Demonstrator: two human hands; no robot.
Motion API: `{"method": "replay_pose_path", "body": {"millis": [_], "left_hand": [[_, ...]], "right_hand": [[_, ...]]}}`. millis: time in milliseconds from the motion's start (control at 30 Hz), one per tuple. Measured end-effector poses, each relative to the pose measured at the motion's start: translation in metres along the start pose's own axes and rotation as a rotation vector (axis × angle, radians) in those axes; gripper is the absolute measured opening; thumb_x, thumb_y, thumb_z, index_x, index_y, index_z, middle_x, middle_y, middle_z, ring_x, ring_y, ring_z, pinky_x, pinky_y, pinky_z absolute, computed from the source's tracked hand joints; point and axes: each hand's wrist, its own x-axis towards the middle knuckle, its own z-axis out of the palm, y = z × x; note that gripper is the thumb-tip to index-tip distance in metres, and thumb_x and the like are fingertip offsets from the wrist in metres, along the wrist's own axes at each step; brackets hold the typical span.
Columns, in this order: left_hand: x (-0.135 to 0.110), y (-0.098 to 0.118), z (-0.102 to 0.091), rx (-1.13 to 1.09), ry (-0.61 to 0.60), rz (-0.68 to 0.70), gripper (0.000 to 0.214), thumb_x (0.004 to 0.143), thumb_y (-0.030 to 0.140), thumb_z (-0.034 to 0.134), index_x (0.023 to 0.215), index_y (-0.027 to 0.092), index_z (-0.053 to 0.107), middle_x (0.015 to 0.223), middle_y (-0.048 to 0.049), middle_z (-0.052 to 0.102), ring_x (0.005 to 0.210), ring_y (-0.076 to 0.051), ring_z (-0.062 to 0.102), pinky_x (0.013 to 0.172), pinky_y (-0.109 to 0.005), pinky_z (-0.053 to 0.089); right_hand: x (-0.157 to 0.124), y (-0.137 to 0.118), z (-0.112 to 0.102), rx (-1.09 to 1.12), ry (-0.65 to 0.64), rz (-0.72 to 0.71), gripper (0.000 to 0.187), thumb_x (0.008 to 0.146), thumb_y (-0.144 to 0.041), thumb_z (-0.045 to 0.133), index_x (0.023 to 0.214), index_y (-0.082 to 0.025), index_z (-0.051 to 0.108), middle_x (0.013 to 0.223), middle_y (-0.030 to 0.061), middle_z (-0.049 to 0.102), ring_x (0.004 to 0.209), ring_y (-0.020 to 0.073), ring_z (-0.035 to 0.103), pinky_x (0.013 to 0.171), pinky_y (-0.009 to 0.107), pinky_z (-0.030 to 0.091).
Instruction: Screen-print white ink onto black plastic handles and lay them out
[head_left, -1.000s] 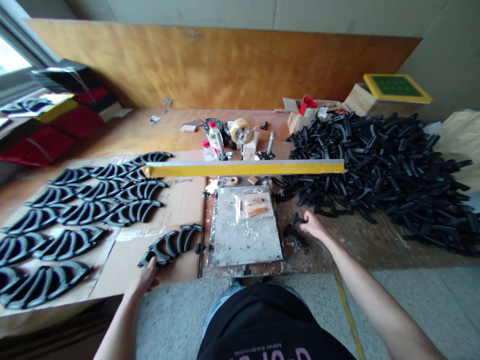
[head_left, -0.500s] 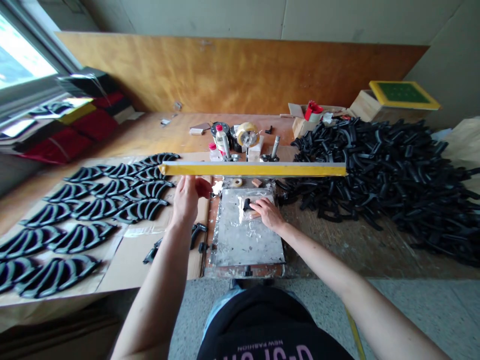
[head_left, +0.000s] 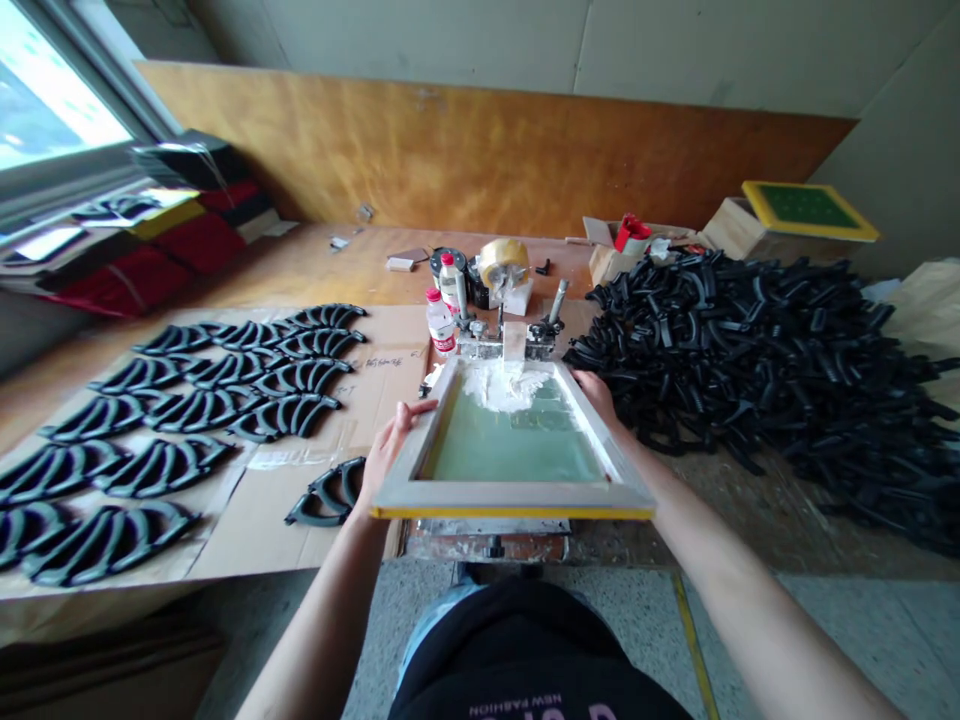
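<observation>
A screen-printing frame (head_left: pixel 517 493) with a pale green mesh (head_left: pixel 495 445) is tilted low over the metal base plate (head_left: pixel 495 525). White paste (head_left: pixel 502 388) lies smeared on the mesh's far end, where a pale squeegee (head_left: pixel 514 345) stands. My left hand (head_left: pixel 391 442) grips the frame's left rail, fingers pointing inward. At the right rail, my right hand (head_left: pixel 598 397) is closed against the side, some fingers hidden behind it. The frame covers most of the plate and the small black part on it. Curved black plastic parts (head_left: pixel 330 495) lie beside my left wrist.
Rows of curved black parts (head_left: pixel 169 410) cover cardboard at left. A big heap of black parts (head_left: pixel 750 350) fills the right side. Behind the frame are red-capped bottles (head_left: pixel 441 325), a tape roll (head_left: pixel 502 262) and clamp posts (head_left: pixel 556 300). A yellow-edged screen (head_left: pixel 810 210) lies at back right.
The screen frame has swung down from its raised position over the plate. My right hand has left the small black part for the frame's right rail; my left hand has come down on the left rail.
</observation>
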Motion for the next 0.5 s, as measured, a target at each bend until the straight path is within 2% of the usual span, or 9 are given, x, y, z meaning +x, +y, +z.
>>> {"method": "replay_pose_path", "body": {"millis": [67,133,200,267,333,400,500], "left_hand": [[-0.007,-0.024,-0.006,0.072,-0.035,-0.083,0.070,0.075,0.071,0.057,0.115,0.015,0.070,0.097,-0.0079,0.074,0.080,-0.023,0.066,0.069,-0.030,0.051],[-0.010,-0.055,-0.009,0.074,-0.062,-0.144,0.075,0.073,0.067,0.063,0.130,0.018,0.060,0.098,-0.0071,0.073,0.080,-0.022,0.067,0.070,-0.029,0.052],[-0.007,-0.084,-0.009,0.085,-0.062,-0.172,0.083,0.074,0.064,0.064,0.142,0.019,0.048,0.094,-0.0067,0.073,0.079,-0.022,0.067,0.070,-0.030,0.052],[-0.003,-0.106,-0.007,0.124,-0.054,-0.185,0.085,0.075,0.062,0.063,0.145,0.018,0.043,0.094,-0.0074,0.072,0.082,-0.023,0.067,0.072,-0.031,0.053],[0.001,-0.118,-0.006,0.151,-0.047,-0.194,0.083,0.077,0.062,0.060,0.145,0.017,0.044,0.099,-0.0091,0.071,0.088,-0.024,0.067,0.075,-0.032,0.053],[0.002,-0.122,-0.006,0.158,-0.059,-0.206,0.081,0.078,0.062,0.059,0.144,0.017,0.044,0.103,-0.0096,0.071,0.092,-0.024,0.067,0.078,-0.032,0.052],[0.002,-0.124,-0.008,0.145,-0.081,-0.219,0.078,0.079,0.062,0.057,0.143,0.018,0.046,0.100,-0.0082,0.071,0.092,-0.025,0.067,0.078,-0.033,0.052]], "right_hand": [[0.019,-0.015,-0.007,-0.083,0.087,-0.088,0.042,0.087,-0.021,0.054,0.129,-0.016,0.056,0.131,0.0134,0.055,0.125,0.0279,0.048,0.110,0.045,0.035],[0.036,-0.040,-0.001,-0.161,0.117,-0.257,0.055,0.084,-0.019,0.062,0.137,-0.015,0.047,0.143,0.0150,0.042,0.133,0.0287,0.038,0.114,0.046,0.030],[0.049,-0.067,0.014,-0.245,0.036,-0.402,0.057,0.082,-0.017,0.065,0.136,-0.015,0.047,0.141,0.0154,0.044,0.132,0.0289,0.038,0.111,0.045,0.033],[0.055,-0.086,0.031,-0.341,-0.105,-0.432,0.040,0.083,-0.016,0.065,0.123,-0.014,0.056,0.123,0.0148,0.057,0.119,0.0282,0.048,0.103,0.042,0.040],[0.051,-0.093,0.047,-0.435,-0.221,-0.401,0.021,0.085,-0.017,0.063,0.105,-0.014,0.062,0.102,0.0124,0.064,0.104,0.0262,0.054,0.091,0.037,0.045],[0.037,-0.092,0.055,-0.499,-0.266,-0.400,0.010,0.087,-0.018,0.061,0.096,-0.014,0.063,0.094,0.0111,0.065,0.095,0.0240,0.055,0.084,0.033,0.045],[0.003,-0.087,0.051,-0.491,-0.325,-0.560,0.007,0.088,-0.015,0.056,0.090,-0.015,0.062,0.091,0.0102,0.064,0.093,0.0221,0.054,0.078,0.030,0.042]]}}
